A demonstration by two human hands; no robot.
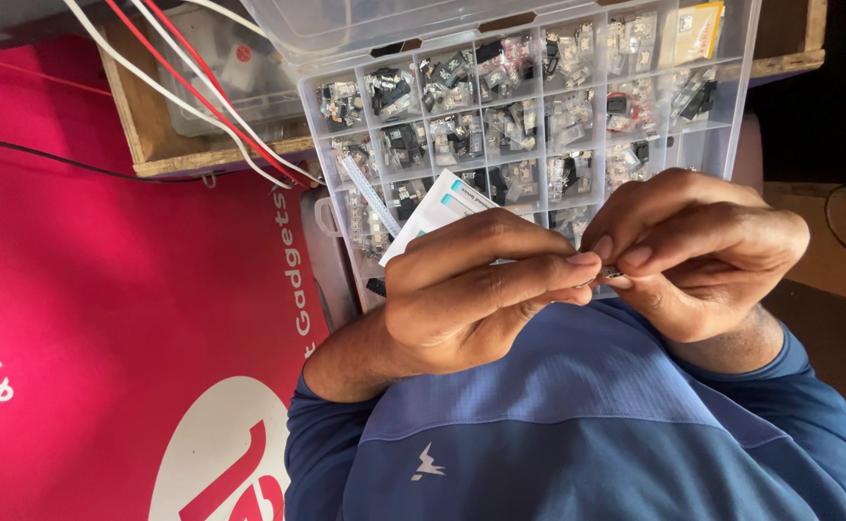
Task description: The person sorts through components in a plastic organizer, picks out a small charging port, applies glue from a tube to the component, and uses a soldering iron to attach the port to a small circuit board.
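My left hand [481,289] and my right hand [703,251] meet fingertip to fingertip in front of my blue shirt. Between the pinched fingers sits a tiny dark metal part [612,273], mostly hidden by them. A white card with teal marks [439,210] sticks up behind my left hand, tucked against its fingers. Just beyond both hands lies a clear plastic organiser box [743,92], its many compartments filled with small dark and silver parts in little bags.
The organiser's clear lid [307,24] stands open at the back. A wooden tray [148,145] holds another plastic container. Red and white wires [213,101] run across it. A pink banner with white lettering [85,289] covers the left side. A black cable [843,232] lies at right.
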